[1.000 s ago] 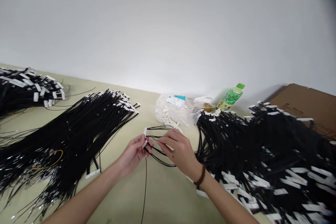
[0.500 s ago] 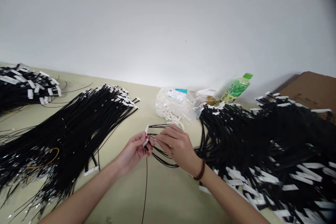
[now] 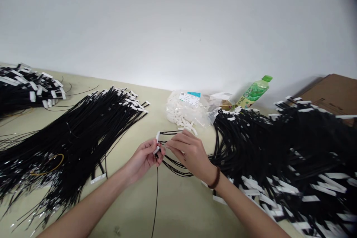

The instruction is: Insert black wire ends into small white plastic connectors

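Observation:
Near the middle of the table, my left hand (image 3: 148, 153) pinches a white connector (image 3: 157, 136) with thin black wires (image 3: 178, 171) running from it to the right. A second white piece sits lower, by the same fingers. Close to its right side, my right hand (image 3: 189, 151) has its thumb and fingertips pressed together on one of the black wires, just short of the connector. The exact fingertip contact is small and partly hidden. One loose wire (image 3: 156, 200) hangs down from the left hand toward the table's front.
Bundles of black wires with white connectors lie at the left (image 3: 83, 130), far left (image 3: 16, 93) and right (image 3: 259, 137). Behind my hands sits a clear bag of white connectors (image 3: 178, 109). A green drink bottle (image 3: 253, 93) and a cardboard box (image 3: 331, 93) stand by the wall.
The view has shifted slightly. Both hands keep nearly the same pose and hold, with the right fingertips still close to the connector.

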A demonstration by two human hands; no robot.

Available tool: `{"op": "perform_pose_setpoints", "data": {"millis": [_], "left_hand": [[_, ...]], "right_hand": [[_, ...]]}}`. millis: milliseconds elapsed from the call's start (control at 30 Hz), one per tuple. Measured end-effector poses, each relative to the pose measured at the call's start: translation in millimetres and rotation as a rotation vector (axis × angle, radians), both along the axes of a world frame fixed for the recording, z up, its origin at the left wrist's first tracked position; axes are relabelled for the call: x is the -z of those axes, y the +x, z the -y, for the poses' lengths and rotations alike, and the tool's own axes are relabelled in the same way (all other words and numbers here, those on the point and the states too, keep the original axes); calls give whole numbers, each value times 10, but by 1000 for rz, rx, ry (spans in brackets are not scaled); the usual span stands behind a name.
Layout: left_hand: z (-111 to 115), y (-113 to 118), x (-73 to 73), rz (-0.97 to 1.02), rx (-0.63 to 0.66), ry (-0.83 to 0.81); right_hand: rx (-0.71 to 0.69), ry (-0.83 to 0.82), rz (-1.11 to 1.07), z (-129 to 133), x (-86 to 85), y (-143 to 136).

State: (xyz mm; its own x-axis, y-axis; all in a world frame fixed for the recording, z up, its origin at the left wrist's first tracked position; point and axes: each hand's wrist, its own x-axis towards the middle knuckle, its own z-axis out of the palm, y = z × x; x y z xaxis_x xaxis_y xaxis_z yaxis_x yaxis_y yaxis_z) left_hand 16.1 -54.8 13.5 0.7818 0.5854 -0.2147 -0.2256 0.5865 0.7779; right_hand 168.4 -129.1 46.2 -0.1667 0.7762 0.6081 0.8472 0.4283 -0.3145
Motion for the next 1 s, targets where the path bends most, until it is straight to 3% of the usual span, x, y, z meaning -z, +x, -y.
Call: {"op": "perform_pose_setpoints", "data": {"millis": [567,1000], "left_hand": [[12,-13,-13,-8,11,105],[43,-6,-6,-9,36,143]], "right_hand": [[88,-52,-192,19,4,-114],[68,-29,-99,17,83,-114]]}}
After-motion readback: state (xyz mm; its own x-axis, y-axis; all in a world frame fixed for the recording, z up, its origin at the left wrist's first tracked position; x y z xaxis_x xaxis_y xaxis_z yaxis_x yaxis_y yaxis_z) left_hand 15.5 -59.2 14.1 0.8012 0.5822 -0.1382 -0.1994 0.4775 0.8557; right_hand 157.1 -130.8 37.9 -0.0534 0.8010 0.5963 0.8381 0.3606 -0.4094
